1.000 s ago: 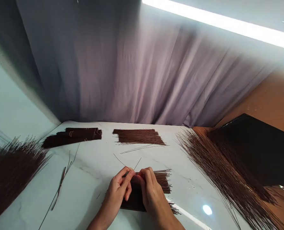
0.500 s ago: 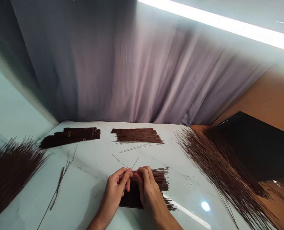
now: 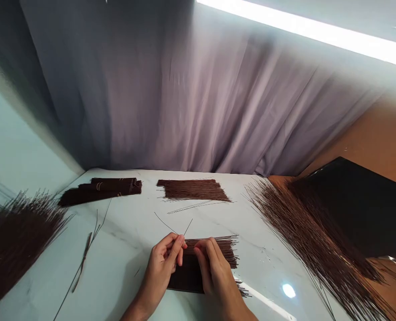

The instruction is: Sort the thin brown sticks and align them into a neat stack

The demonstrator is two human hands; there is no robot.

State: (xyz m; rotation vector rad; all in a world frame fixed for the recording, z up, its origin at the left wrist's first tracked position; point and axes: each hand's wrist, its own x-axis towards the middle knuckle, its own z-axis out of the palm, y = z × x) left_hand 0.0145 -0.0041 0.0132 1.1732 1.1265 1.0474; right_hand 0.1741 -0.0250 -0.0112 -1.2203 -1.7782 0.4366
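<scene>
My left hand point(image 3: 162, 265) pinches thin dark-brown strands between thumb and forefinger. Two strand ends point(image 3: 166, 223) stick up past its fingertips in a V. Just to the right, my right hand point(image 3: 216, 267) is closed, thumb and fingertips brought close together; whatever they hold is too small to make out. Under both hands lies a pile of brown sticks point(image 3: 229, 252), its ends poking out to the right. A flat dark piece point(image 3: 186, 276) shows between the hands at the pile's near side, partly covered by them.
Tied dark bundles point(image 3: 107, 189) and a flat row of sticks point(image 3: 194, 190) lie at the back. Large heaps of strands flank the table, one left point(image 3: 20, 245) and one right point(image 3: 305, 236). A small tied bunch point(image 3: 84, 254) lies left of my hands. A curtain point(image 3: 184, 98) hangs behind.
My right hand has drawn away to the right from the left fingertips, leaving a gap. The left hand keeps its pinch on the strands. The whole view has shifted slightly.
</scene>
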